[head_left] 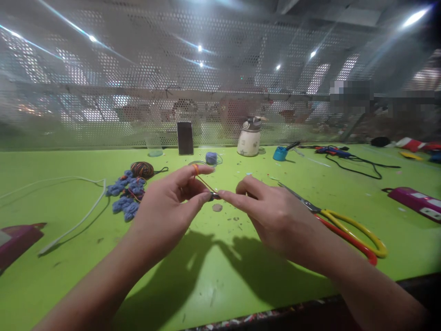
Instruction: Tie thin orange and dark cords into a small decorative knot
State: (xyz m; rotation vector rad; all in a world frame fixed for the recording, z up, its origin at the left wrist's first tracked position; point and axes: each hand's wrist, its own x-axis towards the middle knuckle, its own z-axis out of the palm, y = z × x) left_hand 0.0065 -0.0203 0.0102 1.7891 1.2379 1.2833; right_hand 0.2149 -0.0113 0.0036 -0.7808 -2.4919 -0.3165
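Observation:
Above the middle of the table, my left hand pinches a small dark piece of yarn work between thumb and fingers. Orange yarn loops round its raised index finger and runs down to the pinch. My right hand is closed, its index finger stretched to the same spot. A thin, shiny bit there looks like the tip of a crochet hook; the rest is hidden by the right fingers. Left of my hands lie blue crocheted pieces and a dark multicoloured yarn ball.
Yellow-and-red-handled scissors lie beside my right forearm. Farther back stand a phone, a blue yarn ball, a white bottle and a teal pot. Purple power strips flank both sides; a white cable lies left.

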